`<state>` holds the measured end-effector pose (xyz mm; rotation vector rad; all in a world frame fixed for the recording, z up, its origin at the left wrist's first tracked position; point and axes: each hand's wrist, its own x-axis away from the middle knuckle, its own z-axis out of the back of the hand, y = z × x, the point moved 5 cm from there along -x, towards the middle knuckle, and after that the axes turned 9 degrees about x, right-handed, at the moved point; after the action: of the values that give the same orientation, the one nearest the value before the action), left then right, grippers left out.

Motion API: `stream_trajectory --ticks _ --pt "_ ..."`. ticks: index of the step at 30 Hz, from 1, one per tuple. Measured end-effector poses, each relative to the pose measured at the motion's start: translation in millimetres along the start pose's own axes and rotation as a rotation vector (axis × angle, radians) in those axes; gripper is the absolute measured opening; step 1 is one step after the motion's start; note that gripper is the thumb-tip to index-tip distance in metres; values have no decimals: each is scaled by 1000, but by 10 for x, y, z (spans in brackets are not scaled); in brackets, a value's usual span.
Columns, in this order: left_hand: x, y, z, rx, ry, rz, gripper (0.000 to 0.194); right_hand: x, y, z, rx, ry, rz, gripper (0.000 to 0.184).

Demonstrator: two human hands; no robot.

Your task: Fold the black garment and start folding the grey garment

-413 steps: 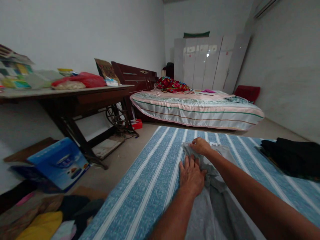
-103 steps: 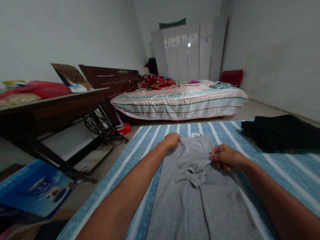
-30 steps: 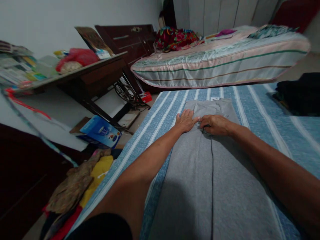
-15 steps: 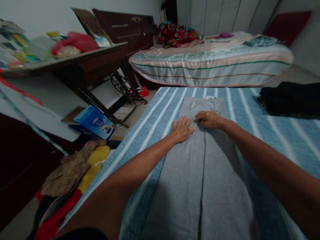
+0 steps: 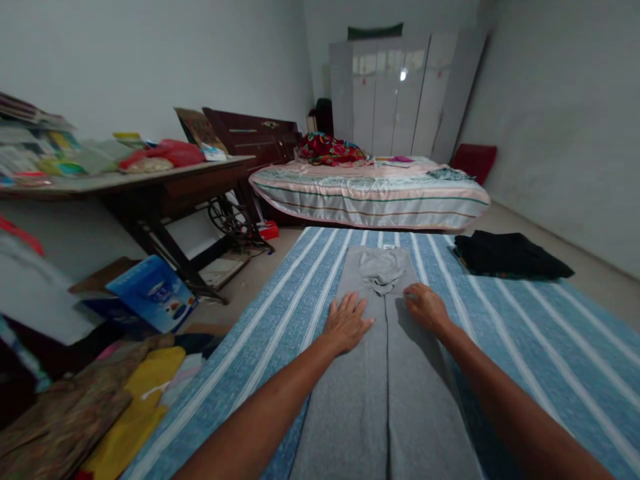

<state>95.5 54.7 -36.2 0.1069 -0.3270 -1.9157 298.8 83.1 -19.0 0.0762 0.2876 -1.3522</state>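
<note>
Grey trousers (image 5: 385, 393) lie flat along a blue and white striped bedsheet (image 5: 505, 333), waistband at the far end. My left hand (image 5: 346, 323) rests flat on the left leg of the trousers, fingers spread. My right hand (image 5: 425, 307) presses on the right leg beside the centre seam, fingers curled down onto the cloth; whether it pinches any fabric is not visible.
A folded black garment (image 5: 507, 255) lies on the sheet at the far right. A second bed (image 5: 370, 193) with a red floral bundle stands beyond. A wooden table (image 5: 150, 183) with clutter, a blue box (image 5: 150, 291) and a heap of clothes (image 5: 110, 400) are on the left.
Both hands have slid back along the trousers toward me, away from the waistband. The camera has tilted up, showing more of the room.
</note>
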Motion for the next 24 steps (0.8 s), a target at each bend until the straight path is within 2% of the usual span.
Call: stream_trajectory --ticks 5,9,12,16,20,24 --pt "1 -15 13 -14 34 -9 58 15 83 -21 -20 29 -73 23" --pt "-67 21 142 -31 151 -30 43 -140 4 -17 -40 48 -70 24" --pt "-274 80 290 -27 214 -24 29 -306 -63 -45 -49 52 -48 24" --pt "-698 156 391 -5 278 -1 21 -535 -91 -117 -44 48 -41 23" --pt "-1018 129 305 53 283 34 16 -718 -77 -213 -52 12 8 20" --pt "-1087 -7 207 212 334 59 15 -826 -5 -314 -111 6 13 20"
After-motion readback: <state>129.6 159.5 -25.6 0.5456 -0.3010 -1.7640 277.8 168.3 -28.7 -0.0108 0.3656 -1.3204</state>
